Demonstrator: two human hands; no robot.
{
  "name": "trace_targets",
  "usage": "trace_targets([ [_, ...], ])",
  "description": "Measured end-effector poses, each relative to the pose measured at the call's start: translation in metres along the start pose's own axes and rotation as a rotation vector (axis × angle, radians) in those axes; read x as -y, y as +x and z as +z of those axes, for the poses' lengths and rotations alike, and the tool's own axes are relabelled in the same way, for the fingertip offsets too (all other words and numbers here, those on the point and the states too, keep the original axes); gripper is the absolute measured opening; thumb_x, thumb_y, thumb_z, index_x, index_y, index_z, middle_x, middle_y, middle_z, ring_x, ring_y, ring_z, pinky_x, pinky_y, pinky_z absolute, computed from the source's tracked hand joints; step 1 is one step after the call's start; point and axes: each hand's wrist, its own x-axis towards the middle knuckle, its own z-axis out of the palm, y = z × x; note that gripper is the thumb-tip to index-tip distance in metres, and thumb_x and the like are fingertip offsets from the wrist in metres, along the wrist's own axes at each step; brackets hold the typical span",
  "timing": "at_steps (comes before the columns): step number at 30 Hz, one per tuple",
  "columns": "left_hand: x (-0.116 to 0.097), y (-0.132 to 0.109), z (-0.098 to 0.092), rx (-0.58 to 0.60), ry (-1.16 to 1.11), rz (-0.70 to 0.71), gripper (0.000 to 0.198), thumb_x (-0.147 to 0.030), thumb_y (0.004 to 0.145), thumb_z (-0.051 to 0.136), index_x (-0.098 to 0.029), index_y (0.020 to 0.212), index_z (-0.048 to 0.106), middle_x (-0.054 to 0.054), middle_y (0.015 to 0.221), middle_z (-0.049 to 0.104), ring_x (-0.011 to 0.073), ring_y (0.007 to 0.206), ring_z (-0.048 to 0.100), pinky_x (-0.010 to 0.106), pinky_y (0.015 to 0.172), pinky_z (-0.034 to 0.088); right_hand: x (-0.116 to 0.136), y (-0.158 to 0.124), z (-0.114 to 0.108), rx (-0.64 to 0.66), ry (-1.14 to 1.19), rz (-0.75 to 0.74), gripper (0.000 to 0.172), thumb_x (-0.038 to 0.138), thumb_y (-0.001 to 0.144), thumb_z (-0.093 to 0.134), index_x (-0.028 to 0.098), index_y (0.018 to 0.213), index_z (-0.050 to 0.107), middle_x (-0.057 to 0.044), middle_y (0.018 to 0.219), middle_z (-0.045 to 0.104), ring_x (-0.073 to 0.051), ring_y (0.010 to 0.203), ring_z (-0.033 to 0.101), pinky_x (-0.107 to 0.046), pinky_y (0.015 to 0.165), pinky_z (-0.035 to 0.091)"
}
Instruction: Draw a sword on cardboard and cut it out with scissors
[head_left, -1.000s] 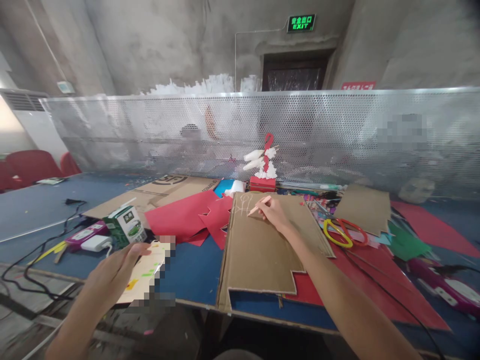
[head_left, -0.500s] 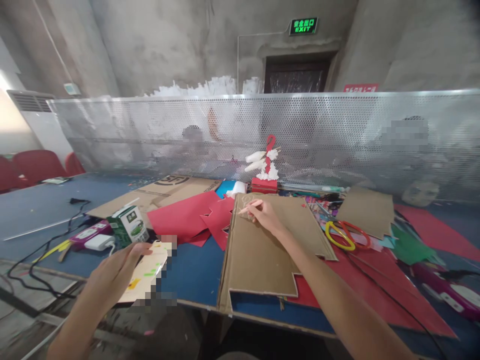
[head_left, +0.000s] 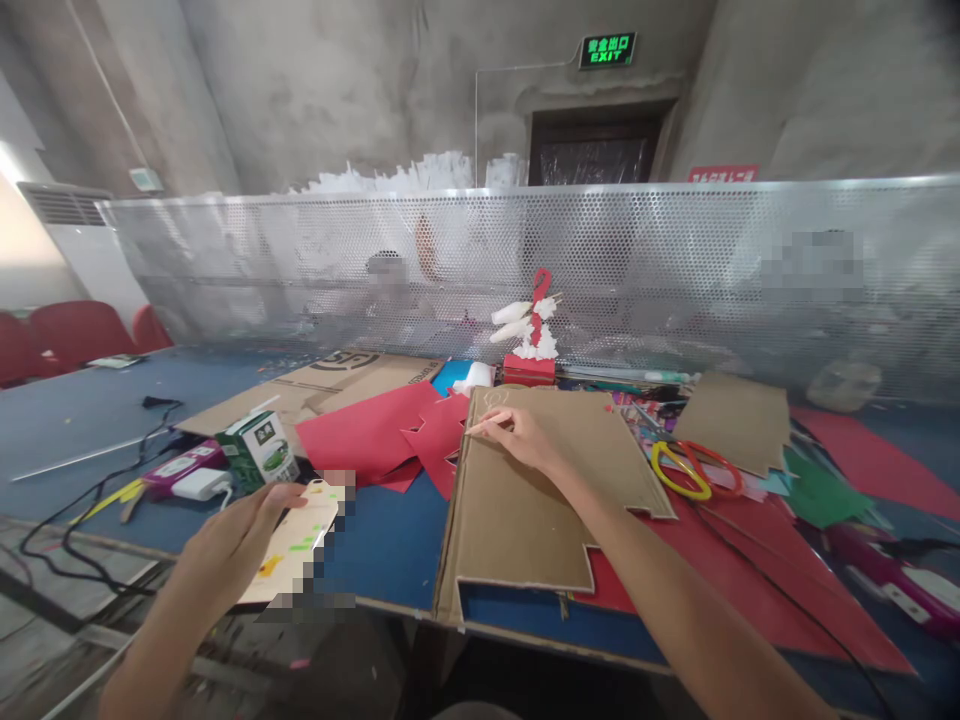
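Craft workshop: scissors (head_left: 694, 468), cut cardboard (head_left: 525, 500) (bare concrete walls).

A green lit sign (head_left: 608, 49) high on the wall above the dark doorway (head_left: 592, 140) reads "EXIT" in white letters, with a row of Chinese characters above the word, too small to make out surely. Right of the doorway a red sign (head_left: 723, 173) on the wall carries white characters, cut off by the mesh screen (head_left: 675, 270) and not readable. The green carton (head_left: 259, 450) on the counter (head_left: 67, 410) bears small print that cannot be read. The flat cardboard box (head_left: 337, 372) shows a dark round mark, unclear.
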Motion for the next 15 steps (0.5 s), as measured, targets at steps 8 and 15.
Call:
trace_targets([
  [8,0.001,-0.002,-0.003,0.001,-0.004,-0.034,0.052,-0.047,0.099,0.021,-0.032,0.109,0.07,-0.001,0.134,0.071,0.0249,0.118,0.067,0.033,0.094,0.048,-0.017,0.0,-0.001,-0.104,0.07,0.118,0.023,0.036,0.09,0.059,0.019,0.078,0.069,-0.001,0.069,0.067,-0.014,0.058,0.058,-0.023,0.053,0.042],
  [15,0.003,-0.001,0.002,-0.043,-0.026,-0.021,0.056,-0.052,0.099,0.021,-0.032,0.107,0.072,-0.001,0.13,0.073,0.026,0.121,0.066,0.034,0.097,0.047,-0.015,0.002,-0.001,-0.113,0.078,0.099,0.034,0.043,0.092,0.055,0.017,0.085,0.077,-0.009,0.107,0.07,-0.012,0.064,0.058,-0.021,0.047,0.047],
])
